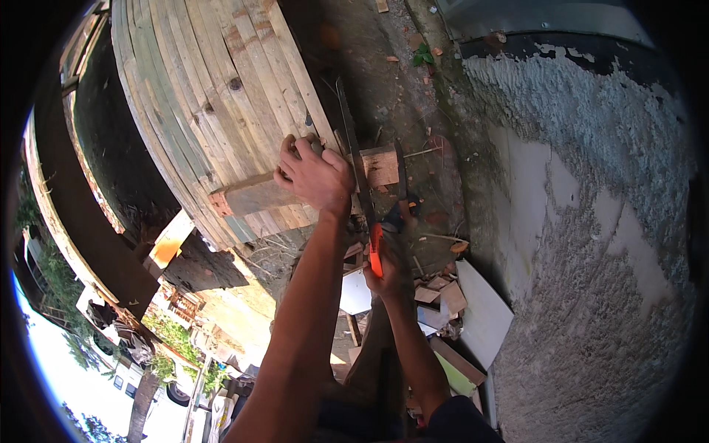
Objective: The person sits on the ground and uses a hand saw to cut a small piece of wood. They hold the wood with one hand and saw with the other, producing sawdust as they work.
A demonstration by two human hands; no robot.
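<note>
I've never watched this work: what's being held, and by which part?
The right hand holds a saw by its orange handle. The left hand rests on a wood piece; whether it grips cannot be told.

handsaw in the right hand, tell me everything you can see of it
The handsaw has a long, narrow, dark, metal-looking blade and a bright orange handle clasped in the right hand's grip. The blade points away from the person, crossing the wooden beam near its end; whether it has cut in is unclear.

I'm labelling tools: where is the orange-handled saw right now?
In the head view's middle, the saw is in the right hand, its blade just right of the left hand.
</note>
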